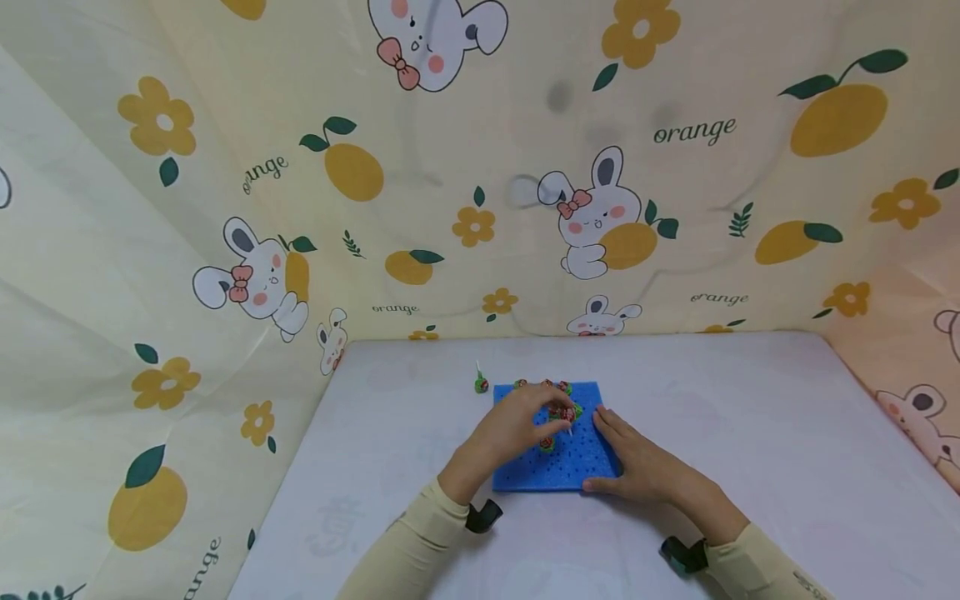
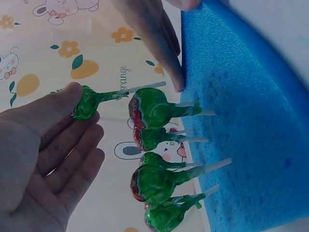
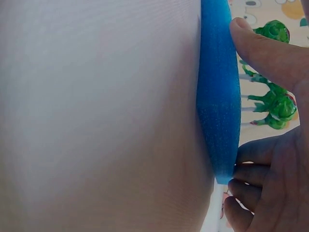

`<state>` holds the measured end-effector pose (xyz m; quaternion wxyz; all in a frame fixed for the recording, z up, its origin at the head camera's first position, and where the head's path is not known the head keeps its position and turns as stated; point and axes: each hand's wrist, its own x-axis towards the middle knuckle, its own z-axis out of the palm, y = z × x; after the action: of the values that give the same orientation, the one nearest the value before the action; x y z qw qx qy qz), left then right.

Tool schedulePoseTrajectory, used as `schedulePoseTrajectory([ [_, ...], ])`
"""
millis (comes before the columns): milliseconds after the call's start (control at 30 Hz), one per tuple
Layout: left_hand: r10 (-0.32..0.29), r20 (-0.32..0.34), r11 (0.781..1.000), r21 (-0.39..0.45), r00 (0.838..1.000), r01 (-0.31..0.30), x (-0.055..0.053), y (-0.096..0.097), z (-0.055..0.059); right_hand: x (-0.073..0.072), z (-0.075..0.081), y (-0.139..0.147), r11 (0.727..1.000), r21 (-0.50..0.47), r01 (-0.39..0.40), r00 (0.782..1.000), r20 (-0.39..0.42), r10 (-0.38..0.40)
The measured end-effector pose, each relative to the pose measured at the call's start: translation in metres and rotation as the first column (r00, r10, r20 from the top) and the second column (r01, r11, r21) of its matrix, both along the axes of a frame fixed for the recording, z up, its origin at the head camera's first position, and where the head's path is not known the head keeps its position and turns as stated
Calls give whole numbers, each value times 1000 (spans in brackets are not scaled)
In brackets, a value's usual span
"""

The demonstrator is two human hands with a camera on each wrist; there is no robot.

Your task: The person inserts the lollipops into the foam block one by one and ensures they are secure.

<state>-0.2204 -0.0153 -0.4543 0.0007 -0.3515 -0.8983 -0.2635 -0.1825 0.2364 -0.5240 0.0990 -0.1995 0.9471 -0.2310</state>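
Observation:
A blue foam block (image 1: 528, 477) dotted with small holes lies on the table. My left hand (image 1: 513, 427) is over it, pinching a green-wrapped lollipop (image 2: 87, 104) between thumb and fingers. The held candy's white stick points toward the foam, apart from it in the left wrist view. Several other lollipops (image 2: 155, 183) stand in the block by their sticks, green wrappers with red on top. My right hand (image 1: 645, 467) rests against the block's right side, with thumb (image 3: 241, 24) and fingers spread around its near right corner.
One loose lollipop (image 1: 482, 385) lies on the white tabletop (image 1: 397, 433), just left of the block's far left corner. Behind the table hangs a cream cloth (image 1: 420, 167) printed with rabbits, flowers and oranges. Dark bands (image 1: 483, 517) sit at both wrists.

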Motion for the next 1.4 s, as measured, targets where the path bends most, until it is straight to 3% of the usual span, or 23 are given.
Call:
schedulePoseTrajectory([
  [500, -5, -24, 998, -61, 1000, 4, 0, 9, -11, 1, 1, 0, 1000, -7, -5, 1000, -7, 5],
  [1167, -16, -60, 995, -98, 998, 10, -2, 13, -16, 1, 0, 0, 1000, -9, -14, 1000, -20, 14],
  [1400, -6, -44, 994, -111, 999, 1, -3, 14, -16, 1, 1, 0, 1000, -1, -7, 1000, -14, 7],
])
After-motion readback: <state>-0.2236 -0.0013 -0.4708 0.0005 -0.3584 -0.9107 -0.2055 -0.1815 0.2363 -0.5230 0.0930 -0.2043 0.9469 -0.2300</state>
